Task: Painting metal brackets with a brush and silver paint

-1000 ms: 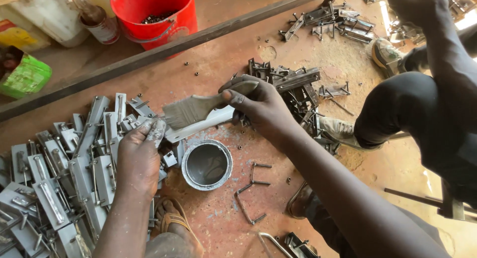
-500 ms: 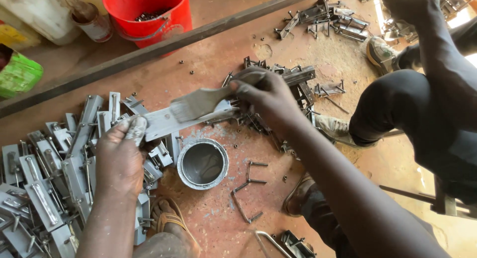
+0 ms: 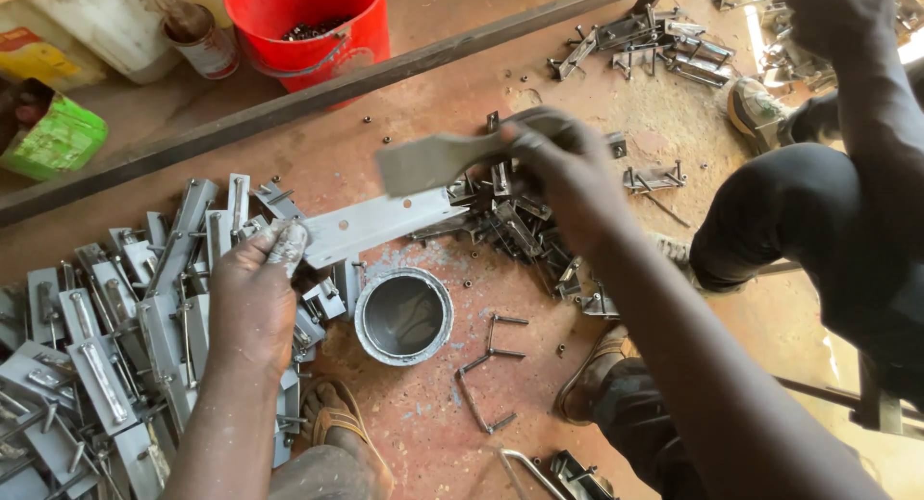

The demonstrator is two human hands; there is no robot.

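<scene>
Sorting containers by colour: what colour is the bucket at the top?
Red; the bucket shows in the head view.

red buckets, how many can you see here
1. The red bucket stands at the top of the view, behind the long dark metal bar, beside a small tin can. None other shows.
</scene>
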